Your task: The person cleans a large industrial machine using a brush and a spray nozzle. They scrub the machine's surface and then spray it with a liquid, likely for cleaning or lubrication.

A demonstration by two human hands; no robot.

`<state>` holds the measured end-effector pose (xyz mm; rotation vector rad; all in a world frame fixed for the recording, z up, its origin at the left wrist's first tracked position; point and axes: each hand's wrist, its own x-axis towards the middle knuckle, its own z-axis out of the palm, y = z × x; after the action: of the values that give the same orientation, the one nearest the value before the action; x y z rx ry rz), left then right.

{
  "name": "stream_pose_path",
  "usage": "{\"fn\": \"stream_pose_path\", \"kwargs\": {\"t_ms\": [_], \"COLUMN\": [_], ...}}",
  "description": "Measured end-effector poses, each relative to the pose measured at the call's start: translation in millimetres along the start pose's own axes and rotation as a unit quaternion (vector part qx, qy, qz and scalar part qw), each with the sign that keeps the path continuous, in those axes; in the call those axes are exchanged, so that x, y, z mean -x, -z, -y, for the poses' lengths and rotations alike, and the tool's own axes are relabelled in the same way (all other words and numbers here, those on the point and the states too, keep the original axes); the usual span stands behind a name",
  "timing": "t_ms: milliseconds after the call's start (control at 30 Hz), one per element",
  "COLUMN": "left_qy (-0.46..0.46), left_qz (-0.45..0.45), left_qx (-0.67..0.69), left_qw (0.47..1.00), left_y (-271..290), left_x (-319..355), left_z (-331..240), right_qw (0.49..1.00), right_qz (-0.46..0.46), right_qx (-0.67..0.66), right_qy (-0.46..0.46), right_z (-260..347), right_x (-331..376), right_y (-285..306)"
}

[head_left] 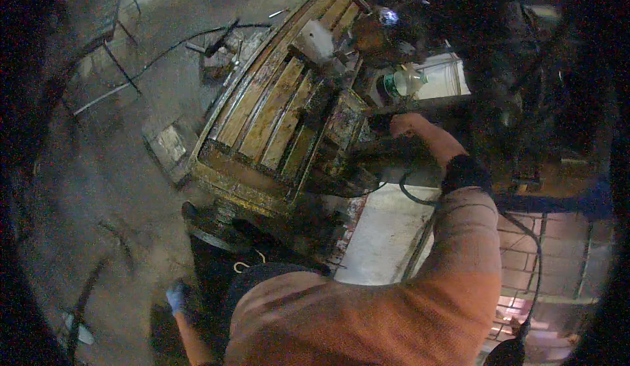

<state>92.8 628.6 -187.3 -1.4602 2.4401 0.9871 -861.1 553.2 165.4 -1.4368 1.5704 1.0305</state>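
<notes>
My right arm, in an orange sleeve with a dark cuff, stretches over to a dark machine part beside a long slotted metal table (262, 113). At its end my right hand (408, 124) looks closed around something dark that I cannot make out; shadow hides the fingertips. Low on the left, my left arm hangs down, away from the machine. My left hand (177, 298) shows as a small, blurred blue-grey shape, its fingers indistinct. On the slotted table rests a pale grey block (316, 42). A clear plastic bottle (408, 82) with a green band lies beyond my right hand.
A pale flat panel (387, 231) lies below my right arm, with a black cable (413, 196) across it. On the floor at left are a small open box (172, 144) and a thin metal frame (108, 97). Dark machinery fills the upper right.
</notes>
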Motion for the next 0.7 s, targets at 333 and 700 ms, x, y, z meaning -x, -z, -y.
{"fn": "stream_pose_path", "kwargs": {"t_ms": [333,700], "left_qy": [0.12,0.311], "left_qz": [0.03,-0.025], "left_qx": [0.103,0.651], "left_qw": [0.987,0.692], "left_y": [22.0,98.4], "left_x": [-32.1,-85.6], "left_z": [12.5,11.0], "right_qw": [0.956,0.947], "right_qz": [0.059,-0.072], "right_qx": [-0.285,-0.23], "right_qy": [0.043,-0.21], "right_z": [28.3,30.1], "right_x": [0.3,9.3], "right_y": [9.4,17.5]}}
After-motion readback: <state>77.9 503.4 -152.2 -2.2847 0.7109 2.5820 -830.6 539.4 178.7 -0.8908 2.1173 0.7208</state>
